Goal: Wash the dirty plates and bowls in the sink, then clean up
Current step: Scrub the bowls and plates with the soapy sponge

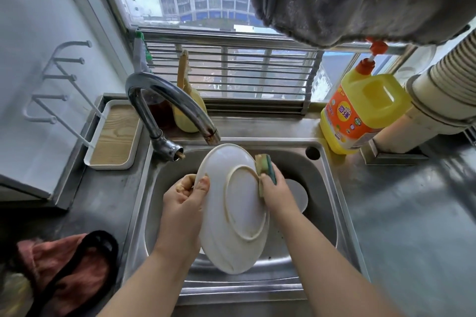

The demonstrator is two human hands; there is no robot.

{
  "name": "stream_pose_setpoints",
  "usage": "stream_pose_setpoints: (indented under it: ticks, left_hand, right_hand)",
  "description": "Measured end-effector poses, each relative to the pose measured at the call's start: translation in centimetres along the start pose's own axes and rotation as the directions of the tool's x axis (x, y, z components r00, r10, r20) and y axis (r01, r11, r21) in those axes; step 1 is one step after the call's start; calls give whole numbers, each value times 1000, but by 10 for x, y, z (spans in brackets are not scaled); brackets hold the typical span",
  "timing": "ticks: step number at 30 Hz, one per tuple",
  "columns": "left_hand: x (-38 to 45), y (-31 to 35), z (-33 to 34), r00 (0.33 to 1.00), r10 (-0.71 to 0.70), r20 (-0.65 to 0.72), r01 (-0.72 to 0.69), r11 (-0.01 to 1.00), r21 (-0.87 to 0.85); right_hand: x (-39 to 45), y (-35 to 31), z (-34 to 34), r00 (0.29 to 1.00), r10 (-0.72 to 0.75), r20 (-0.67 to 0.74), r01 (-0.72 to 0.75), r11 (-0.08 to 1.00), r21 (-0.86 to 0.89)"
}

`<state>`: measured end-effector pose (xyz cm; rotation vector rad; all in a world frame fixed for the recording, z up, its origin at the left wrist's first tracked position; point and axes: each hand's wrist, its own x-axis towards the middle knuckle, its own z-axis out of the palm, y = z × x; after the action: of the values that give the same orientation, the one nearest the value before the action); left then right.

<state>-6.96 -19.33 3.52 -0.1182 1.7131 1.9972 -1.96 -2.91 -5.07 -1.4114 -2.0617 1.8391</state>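
A white plate (226, 208) stands tilted on edge over the steel sink (332, 213), its underside with the foot ring facing me. My left hand (183, 201) grips its left rim, thumb on the underside. My right hand (275, 188) holds a yellow and green sponge (265, 167) against the plate's upper right rim. Another white dish (300, 197) lies in the basin behind my right hand, mostly hidden.
The curved faucet (164, 100) arches over the sink's back edge, no water running. A yellow dish soap jug (360, 110) stands at the back right. A white tray with a wooden base (116, 136) sits left. A pink cloth (61, 270) lies on the front left counter.
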Motion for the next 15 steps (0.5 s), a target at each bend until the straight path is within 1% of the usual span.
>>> stream_pose_setpoints:
  ticks: [2, 4, 5, 6, 8, 9, 10, 11, 13, 15]
  left_hand:
    - [-4, -1, -3, 1000, 20, -20, -20, 1000, 5]
    - [-8, -1, -6, 999, 42, -29, -42, 999, -2]
    - [-10, 0, -7, 999, 49, -17, -49, 999, -9]
    - [-11, 1, -9, 999, 46, 13, -46, 999, -21]
    - [-12, 4, -14, 992, -27, 122, 35, 998, -58]
    - [-9, 6, -19, 978, -82, 194, 96, 993, -62]
    - [-5, 8, -24, 955, -135, 265, 155, 987, -53]
    - [1, 11, -27, 928, -183, 323, 203, 979, -29]
    - [15, 14, -31, 886, -270, 378, 264, 962, 67]
    - [26, 14, -25, 870, -331, 366, 282, 942, 181]
  right_hand:
    - [-3, 19, 0, 993, 113, 29, -116, 980, 162]
    - [-9, 28, 2, 970, 215, 112, -240, 918, 314]
    - [-12, 31, 3, 963, 222, 156, -266, 886, 381]
    - [-11, 33, 3, 964, 204, 171, -260, 858, 444]
    - [-6, 30, -1, 986, 126, 114, -167, 843, 512]
    - [-3, 24, -8, 995, 74, 61, -94, 864, 495]
    - [0, 16, -18, 1000, 19, 14, -23, 899, 438]
    - [1, 8, -29, 999, -51, -2, 48, 930, 365]
    - [0, -8, -50, 976, -204, 72, 182, 954, 238]
    - [-8, -25, -55, 927, -328, 183, 305, 942, 141]
